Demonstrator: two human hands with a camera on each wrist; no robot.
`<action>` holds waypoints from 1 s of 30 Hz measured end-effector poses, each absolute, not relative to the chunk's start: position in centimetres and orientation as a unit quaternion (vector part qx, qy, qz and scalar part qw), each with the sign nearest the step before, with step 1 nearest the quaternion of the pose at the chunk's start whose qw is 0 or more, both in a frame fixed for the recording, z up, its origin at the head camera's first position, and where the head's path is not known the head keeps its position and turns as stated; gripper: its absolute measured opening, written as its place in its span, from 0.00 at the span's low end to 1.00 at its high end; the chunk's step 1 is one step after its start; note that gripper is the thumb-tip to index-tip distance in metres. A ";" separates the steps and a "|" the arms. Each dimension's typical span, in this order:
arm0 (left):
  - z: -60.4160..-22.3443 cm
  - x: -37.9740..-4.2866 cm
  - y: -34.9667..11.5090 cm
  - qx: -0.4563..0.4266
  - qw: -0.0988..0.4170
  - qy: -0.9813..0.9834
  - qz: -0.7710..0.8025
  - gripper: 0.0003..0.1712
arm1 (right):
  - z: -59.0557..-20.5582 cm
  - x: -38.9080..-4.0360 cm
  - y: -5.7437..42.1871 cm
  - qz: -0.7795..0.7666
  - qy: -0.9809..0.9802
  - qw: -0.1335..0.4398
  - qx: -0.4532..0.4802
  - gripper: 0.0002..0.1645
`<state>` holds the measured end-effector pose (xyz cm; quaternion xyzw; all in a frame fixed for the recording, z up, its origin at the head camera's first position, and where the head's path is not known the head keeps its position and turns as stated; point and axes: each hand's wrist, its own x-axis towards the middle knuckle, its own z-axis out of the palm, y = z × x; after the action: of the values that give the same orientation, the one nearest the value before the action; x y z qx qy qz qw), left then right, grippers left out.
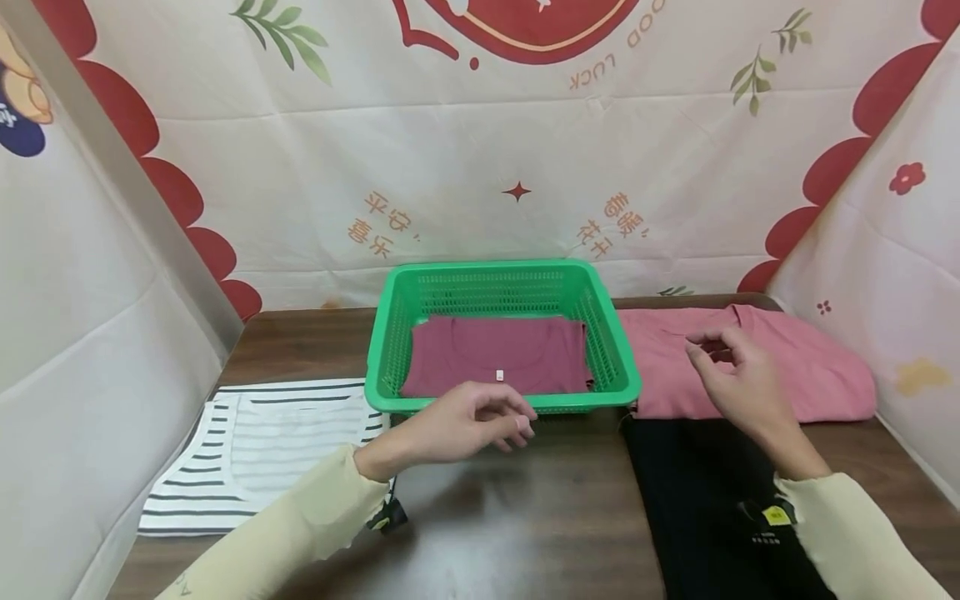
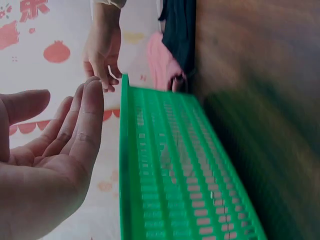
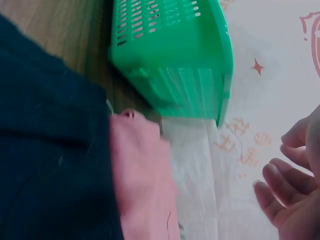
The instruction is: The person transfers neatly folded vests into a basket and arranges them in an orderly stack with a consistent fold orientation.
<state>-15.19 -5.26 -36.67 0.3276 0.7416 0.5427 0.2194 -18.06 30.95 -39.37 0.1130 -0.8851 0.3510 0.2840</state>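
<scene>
A folded maroon shirt (image 1: pixel 498 354) lies inside the green plastic basket (image 1: pixel 501 404) at the back middle of the table. My left hand (image 1: pixel 468 423) hovers by the basket's near rim, fingers loosely bent and holding nothing. In the left wrist view its fingers (image 2: pixel 85 125) stand apart from the basket's slotted side. Over the folded pink shirt (image 1: pixel 817 367), to the right of the basket, my right hand (image 1: pixel 738 379) hangs with relaxed fingers and nothing in them. The right wrist view shows that hand's fingers (image 3: pixel 285 185) bent and spread, away from the cloth.
A white shirt with dark stripes (image 1: pixel 292 450) lies folded on the left of the table. Dark folded clothing (image 1: pixel 705 508) lies at the front right, below the pink shirt. Brown wooden tabletop (image 1: pixel 540 517) shows at the front middle. Printed white curtains (image 1: pixel 480 150) enclose the back and sides.
</scene>
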 end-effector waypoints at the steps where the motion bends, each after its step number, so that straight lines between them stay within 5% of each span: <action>1: -36.7 -15.0 -5.0 0.332 0.223 0.736 0.546 0.10 | -39.3 -17.7 31.3 0.347 -0.889 0.277 0.115 0.07; 19: -39.6 -13.0 0.9 0.263 0.351 0.668 0.601 0.12 | -41.1 -13.2 38.7 0.273 -0.945 0.162 0.078 0.10; 30: -41.8 -13.2 4.2 0.171 0.362 0.685 0.609 0.14 | -42.8 -11.2 42.1 0.230 -0.968 0.098 0.013 0.19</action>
<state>-13.20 4.19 -41.82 0.1713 0.6846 0.6091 0.3619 -11.16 42.06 -42.85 0.0132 -0.9682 0.2296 0.0983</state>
